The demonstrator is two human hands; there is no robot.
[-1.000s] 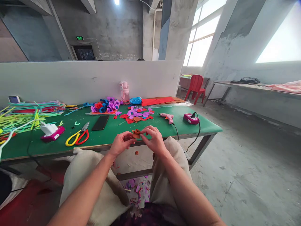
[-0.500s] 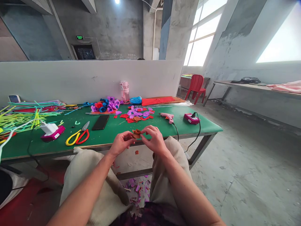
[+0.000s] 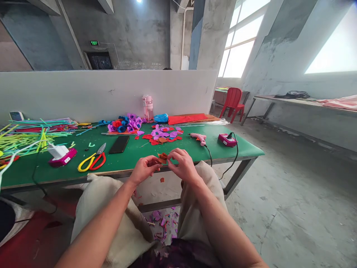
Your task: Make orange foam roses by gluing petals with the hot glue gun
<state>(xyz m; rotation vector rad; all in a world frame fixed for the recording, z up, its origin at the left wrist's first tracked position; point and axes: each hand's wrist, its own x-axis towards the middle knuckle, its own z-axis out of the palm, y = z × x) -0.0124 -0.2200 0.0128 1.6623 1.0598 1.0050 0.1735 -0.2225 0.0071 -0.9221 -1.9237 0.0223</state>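
A small brown paper flower (image 3: 162,158) is pinched between both hands just above the table's front edge. My left hand (image 3: 145,168) grips its left side with the fingertips, and my right hand (image 3: 182,163) holds the right side between thumb and fingers. Beyond them lies a loose pile of red, purple and brown paper petals (image 3: 163,136). Finished-looking purple, red and blue paper flowers (image 3: 126,124) are heaped behind a black phone (image 3: 119,144). A pink glue gun (image 3: 199,139) rests to the right of the petals.
Scissors with yellow and red handles (image 3: 93,160) lie left on the green table (image 3: 145,150). Bundled coloured stems (image 3: 33,134), a white plug on a magenta socket (image 3: 63,156), a pink bottle (image 3: 148,108) and another magenta socket (image 3: 227,140) with a cable stand around.
The brown paper flower has turned slightly between my fingers. Both hands keep nearly the same place and grip.
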